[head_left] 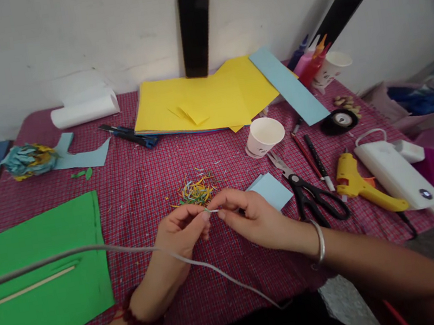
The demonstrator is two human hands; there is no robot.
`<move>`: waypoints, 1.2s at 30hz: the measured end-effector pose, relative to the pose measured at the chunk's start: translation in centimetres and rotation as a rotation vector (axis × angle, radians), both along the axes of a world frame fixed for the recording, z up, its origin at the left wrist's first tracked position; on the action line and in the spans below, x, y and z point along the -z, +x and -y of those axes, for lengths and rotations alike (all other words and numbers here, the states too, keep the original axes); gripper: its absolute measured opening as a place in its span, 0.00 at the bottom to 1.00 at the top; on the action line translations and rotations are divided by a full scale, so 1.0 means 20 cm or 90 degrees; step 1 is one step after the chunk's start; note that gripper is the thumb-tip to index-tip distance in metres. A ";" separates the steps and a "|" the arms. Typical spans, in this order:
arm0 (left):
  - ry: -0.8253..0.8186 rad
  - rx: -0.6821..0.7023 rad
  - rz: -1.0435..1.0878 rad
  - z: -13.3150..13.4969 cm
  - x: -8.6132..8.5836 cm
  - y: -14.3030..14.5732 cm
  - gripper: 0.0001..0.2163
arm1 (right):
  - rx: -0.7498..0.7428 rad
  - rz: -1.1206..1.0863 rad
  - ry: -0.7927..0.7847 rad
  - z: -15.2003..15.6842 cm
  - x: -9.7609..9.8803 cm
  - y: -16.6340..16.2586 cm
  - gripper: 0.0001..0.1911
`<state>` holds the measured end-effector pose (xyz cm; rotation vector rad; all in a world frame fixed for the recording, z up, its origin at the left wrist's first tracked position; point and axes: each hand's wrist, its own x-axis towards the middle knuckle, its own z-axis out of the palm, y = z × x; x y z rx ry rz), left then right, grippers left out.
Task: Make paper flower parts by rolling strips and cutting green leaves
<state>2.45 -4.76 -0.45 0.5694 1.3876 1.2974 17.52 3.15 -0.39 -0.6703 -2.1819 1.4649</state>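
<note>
My left hand and my right hand meet above the middle of the table, both closed in a pinch. Between their fingertips runs a thin pale strip, too small to make out fully. Just beyond the fingers lies a small heap of yellow, green and light blue paper shreds. Beside my right hand rest light blue paper pieces, partly hidden by it. Black-handled scissors lie to the right of that hand.
A grey cable crosses in front of my left wrist. Green sheets with a stick lie at left. Yellow paper, a phone and a paper cup stand farther back. A yellow glue gun lies by a white power strip.
</note>
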 end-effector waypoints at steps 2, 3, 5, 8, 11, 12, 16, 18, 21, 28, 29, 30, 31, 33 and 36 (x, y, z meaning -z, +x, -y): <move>-0.017 -0.004 0.044 0.00 0.00 0.00 0.06 | -0.013 0.012 0.055 0.00 0.00 0.00 0.11; -0.026 -0.002 0.066 0.00 -0.01 0.00 0.07 | -0.021 0.017 0.099 0.00 0.00 0.01 0.13; -0.037 0.003 0.105 0.00 -0.01 0.00 0.07 | -0.029 0.036 0.222 0.00 0.00 0.02 0.14; -0.026 0.005 0.161 0.00 -0.02 -0.01 0.06 | -0.037 0.101 0.442 0.00 -0.02 0.03 0.14; -0.008 0.007 0.203 0.01 -0.02 -0.02 0.06 | -0.052 0.165 0.586 0.00 -0.04 0.04 0.14; -0.007 0.006 0.206 0.01 -0.02 -0.02 0.06 | -0.057 0.175 0.612 0.01 -0.05 0.04 0.14; -0.018 -0.019 0.186 0.00 0.01 -0.01 0.08 | -0.069 0.184 0.663 0.01 -0.05 0.03 0.16; -0.025 -0.027 0.176 0.00 0.02 0.00 0.09 | -0.072 0.187 0.671 0.01 -0.04 0.02 0.16; -0.021 -0.020 0.110 0.00 0.05 -0.01 0.08 | -0.085 0.199 0.632 0.01 -0.03 0.01 0.16; 0.029 -0.012 -0.183 0.01 0.02 -0.04 0.05 | -0.031 0.057 0.044 0.02 -0.05 0.00 0.10; 0.035 -0.012 -0.210 0.01 0.01 -0.03 0.05 | -0.021 0.036 -0.025 0.02 -0.05 -0.01 0.08; 0.039 -0.016 -0.231 0.02 0.01 -0.03 0.05 | -0.014 0.018 -0.086 0.02 -0.05 -0.01 0.06; 0.041 -0.023 -0.249 0.02 0.00 -0.03 0.04 | -0.011 0.000 -0.145 0.01 -0.05 -0.02 0.06; 0.037 -0.037 -0.278 0.01 -0.01 -0.02 0.04 | -0.016 -0.035 -0.260 0.00 -0.05 -0.03 0.06; 0.037 -0.026 -0.307 0.01 -0.03 -0.01 0.04 | -0.012 -0.049 -0.325 -0.01 -0.03 -0.03 0.06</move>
